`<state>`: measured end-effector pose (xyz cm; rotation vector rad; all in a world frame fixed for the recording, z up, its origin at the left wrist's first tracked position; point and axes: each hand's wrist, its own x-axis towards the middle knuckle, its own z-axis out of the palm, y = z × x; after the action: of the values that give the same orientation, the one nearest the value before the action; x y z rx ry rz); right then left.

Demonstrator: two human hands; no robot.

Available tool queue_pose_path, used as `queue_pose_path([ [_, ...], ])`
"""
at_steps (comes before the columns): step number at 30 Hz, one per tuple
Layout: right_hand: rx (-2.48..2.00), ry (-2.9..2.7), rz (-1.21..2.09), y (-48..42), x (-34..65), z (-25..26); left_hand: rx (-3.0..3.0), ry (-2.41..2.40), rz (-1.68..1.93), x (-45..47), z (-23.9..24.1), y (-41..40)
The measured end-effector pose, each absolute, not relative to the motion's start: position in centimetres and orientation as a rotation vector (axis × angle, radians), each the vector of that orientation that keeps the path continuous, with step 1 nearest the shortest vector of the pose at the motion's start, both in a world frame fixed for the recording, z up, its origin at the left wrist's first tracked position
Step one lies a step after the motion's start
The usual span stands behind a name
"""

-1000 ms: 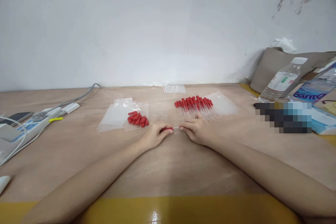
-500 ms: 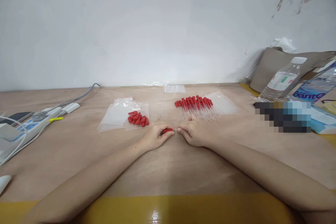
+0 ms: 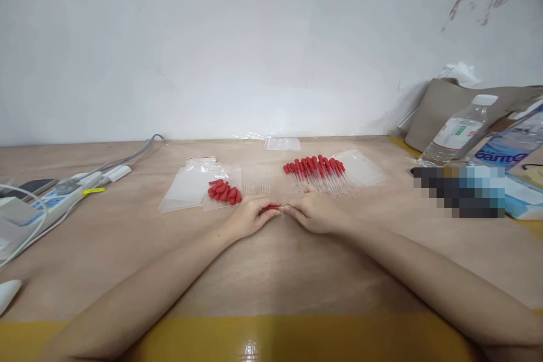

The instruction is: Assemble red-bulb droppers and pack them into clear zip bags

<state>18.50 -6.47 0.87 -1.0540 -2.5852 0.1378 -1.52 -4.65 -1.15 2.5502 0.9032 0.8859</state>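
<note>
The left hand (image 3: 250, 216) has its grip clamped on a red bulb (image 3: 270, 207). The right hand (image 3: 316, 214) pinches a thin clear tube (image 3: 283, 207) (barely visible) whose end meets the bulb, low over the tabletop (image 3: 271, 271). Since half a second ago the fingertips have drawn closer, so less tube shows. Just behind lie loose bulbs (image 3: 224, 191), bare tubes (image 3: 257, 181) and finished droppers (image 3: 318, 172). Plain surface runs between the forearms to the yellow front edge (image 3: 271, 339).
</note>
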Motion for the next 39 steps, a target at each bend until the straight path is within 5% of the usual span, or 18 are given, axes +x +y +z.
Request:
queue_pose_path([
  [4, -1.041, -2.475, 0.03, -5.8, 19.8, 1.4, 2.508, 1.027, 0.957, -2.2, -1.2, -4.4],
  [11, -1.662, -1.891, 0.152, -1.0, 22.7, 2.4, 2.559, 1.028, 0.833, -2.3, -1.1, -4.4],
  [32, -1.999, -1.891, 0.028, 1.9, 16.3, 0.8, 2.577, 1.03, 0.825, -2.2, -0.9, -4.2],
  [39, -1.956, -1.964, 0.267, 2.1, 13.9, 1.3, 2.461, 1.763, 1.071, -8.1, 2.6, 0.5],
])
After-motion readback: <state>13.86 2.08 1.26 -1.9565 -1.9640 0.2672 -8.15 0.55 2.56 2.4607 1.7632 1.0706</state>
